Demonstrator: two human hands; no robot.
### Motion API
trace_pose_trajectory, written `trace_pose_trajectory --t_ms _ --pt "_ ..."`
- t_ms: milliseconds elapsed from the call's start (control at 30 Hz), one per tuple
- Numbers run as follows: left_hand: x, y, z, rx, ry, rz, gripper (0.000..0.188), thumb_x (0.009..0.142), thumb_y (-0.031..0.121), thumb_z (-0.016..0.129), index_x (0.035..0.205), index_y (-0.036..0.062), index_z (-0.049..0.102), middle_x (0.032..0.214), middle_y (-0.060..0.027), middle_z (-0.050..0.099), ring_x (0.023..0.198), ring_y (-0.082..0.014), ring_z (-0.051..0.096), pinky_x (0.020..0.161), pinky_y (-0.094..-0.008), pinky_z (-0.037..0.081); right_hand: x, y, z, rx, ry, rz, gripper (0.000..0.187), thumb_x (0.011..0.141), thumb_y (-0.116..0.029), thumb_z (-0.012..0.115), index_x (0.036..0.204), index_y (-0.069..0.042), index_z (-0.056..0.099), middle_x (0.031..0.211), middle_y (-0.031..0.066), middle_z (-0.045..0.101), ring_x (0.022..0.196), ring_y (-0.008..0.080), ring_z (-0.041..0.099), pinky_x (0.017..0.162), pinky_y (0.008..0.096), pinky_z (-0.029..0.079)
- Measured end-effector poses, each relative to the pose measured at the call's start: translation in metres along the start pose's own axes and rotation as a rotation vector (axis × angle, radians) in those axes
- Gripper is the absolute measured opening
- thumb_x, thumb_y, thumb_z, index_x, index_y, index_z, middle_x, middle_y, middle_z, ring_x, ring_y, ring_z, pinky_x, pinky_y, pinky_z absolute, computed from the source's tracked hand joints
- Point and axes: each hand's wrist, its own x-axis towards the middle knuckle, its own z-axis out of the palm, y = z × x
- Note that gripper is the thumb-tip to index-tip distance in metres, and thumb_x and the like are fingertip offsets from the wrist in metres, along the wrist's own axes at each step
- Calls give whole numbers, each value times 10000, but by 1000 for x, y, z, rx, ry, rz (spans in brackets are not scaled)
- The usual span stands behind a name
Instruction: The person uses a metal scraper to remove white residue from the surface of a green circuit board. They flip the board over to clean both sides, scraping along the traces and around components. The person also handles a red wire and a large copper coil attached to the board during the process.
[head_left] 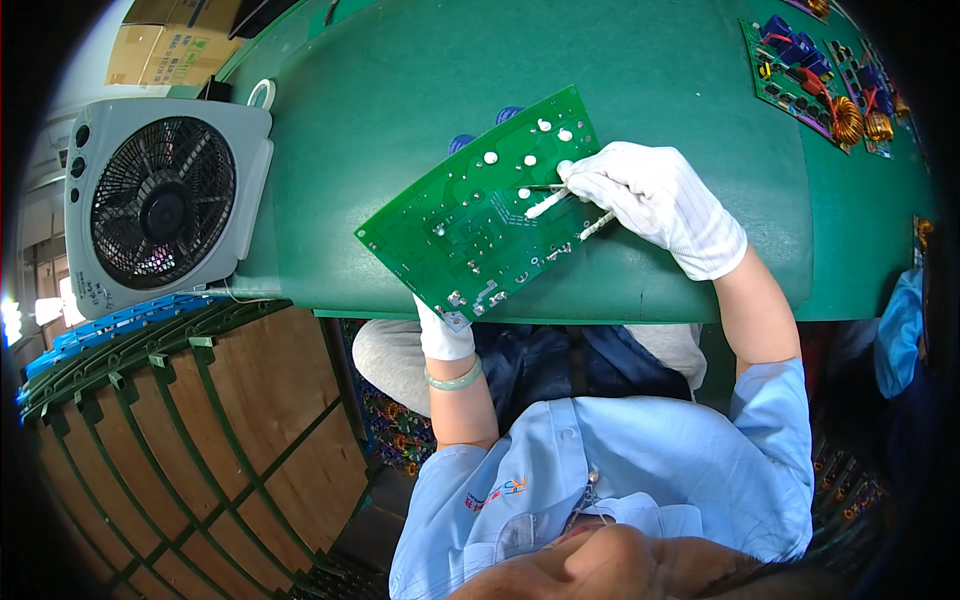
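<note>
I see a green desk (640,60) filling most of the view, edge curving toward me. Left of it a stack of green slatted crates (200,440) with brown board panels showing through the bars; can't tell what's inside them. On top of the crates sits a blue tray (120,325), contents hidden. A grey box fan (160,205) stands at the desk's left end, grille facing up at me. Cardboard boxes (165,45) far top left, closed as far as I can tell. Main item: a green circuit board (480,215), solder side up, held tilted over the near edge of the desk, white blobs along its upper part. My left hand (443,335), white glove, pale green bangle on the wrist, pinches the board's lower corner from beneath; fingers mostly hidden behind the board. My right hand (655,200), also white-gloved, fingers closed around a thin white stick tool (548,204) whose tip touches the board near its right edge. Top right of the desk, well apart, lie populated boards (815,70) with copper coils and blue and red parts.
</note>
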Motion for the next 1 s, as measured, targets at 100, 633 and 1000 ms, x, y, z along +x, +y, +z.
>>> trace_pose_trajectory --t_ms 100,633,1000 --pt "1 0 -1 -1 -14 -1 543 1080 458 388 1475 93 465 1437 -151 553 1225 -342 618 966 -542 562 0 -1 -1 67 7 39 204 992 -184 661 1058 -15 754 815 89 701 672 148 636 602 287 508" --pt "0 -1 -4 33 -8 25 511 1078 401 428 1490 99 438 1446 -143 535 1236 -320 606 974 -523 564 6 -19 -11 373 -134 450 248 1013 -235 624 1040 -29 760 775 69 697 623 114 610 582 281 509" --pt "0 1 -4 8 -30 25 512 1071 349 462 1518 105 402 1458 -131 521 1261 -309 581 1001 -540 547 4 -12 -5 274 -31 352 271 1020 -256 560 960 -43 717 719 81 651 622 194 631 595 320 513"
